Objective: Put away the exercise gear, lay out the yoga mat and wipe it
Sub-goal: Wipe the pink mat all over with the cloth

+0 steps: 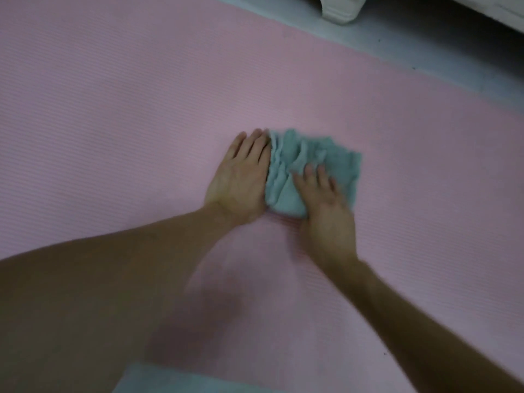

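Yoga mat (141,109), pink and ribbed, lies unrolled and flat across the pale floor (425,46), filling most of the view, so the laying-out step looks done. No exercise gear shows anywhere around the mat; whether it has been put away cannot be told from here. The wiping is under way. A crumpled teal cloth (295,157) sits on the mat near its middle, bunched into folds. The left hand (241,180) lies palm down on the mat, its edge touching the cloth's left side, fingers straight and pressed together. The right hand (326,202) presses flat on top of the cloth's near right part, fingers slightly spread and blurred, pinching nothing that can be seen. How much of the mat has been covered by the cloth is impossible to tell, since no damp streaks or marks stand out on it. Beyond the mat's far edge stands a white furniture leg (340,9) on the floor. No containers are in sight.
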A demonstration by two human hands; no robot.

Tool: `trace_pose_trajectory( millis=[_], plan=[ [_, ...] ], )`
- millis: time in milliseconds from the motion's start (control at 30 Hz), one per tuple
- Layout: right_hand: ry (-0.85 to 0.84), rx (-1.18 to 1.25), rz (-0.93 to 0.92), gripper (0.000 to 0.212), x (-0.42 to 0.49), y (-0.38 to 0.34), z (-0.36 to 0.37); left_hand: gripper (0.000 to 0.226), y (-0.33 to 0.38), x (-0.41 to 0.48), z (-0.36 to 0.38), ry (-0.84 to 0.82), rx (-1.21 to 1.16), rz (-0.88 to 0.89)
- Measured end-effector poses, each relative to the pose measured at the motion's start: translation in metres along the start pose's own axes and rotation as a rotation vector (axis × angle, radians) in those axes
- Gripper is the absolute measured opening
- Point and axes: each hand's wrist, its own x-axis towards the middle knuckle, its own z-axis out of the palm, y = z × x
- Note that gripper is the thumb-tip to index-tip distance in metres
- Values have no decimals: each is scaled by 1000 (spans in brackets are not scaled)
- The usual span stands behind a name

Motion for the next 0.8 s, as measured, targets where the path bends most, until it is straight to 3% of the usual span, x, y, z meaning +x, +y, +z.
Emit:
trace_pose_trajectory(
  millis=[167, 467, 600, 800],
  plan=[
    [-31, 71, -108, 50, -104, -29, 8, 60, 2, 0, 2, 8, -11, -39],
    [-165, -39, -93, 59, -96, -25, -6, 51, 20, -35, 0, -12, -84, -73],
    [-197, 23, -53, 61, -92, -30, -10, 53, 38, -104, 1, 77, -156, -100],
    [-173, 125, -30, 61, -122, -43, -15, 56, 34, -112, 0, 30, -160, -73]
  ],
)
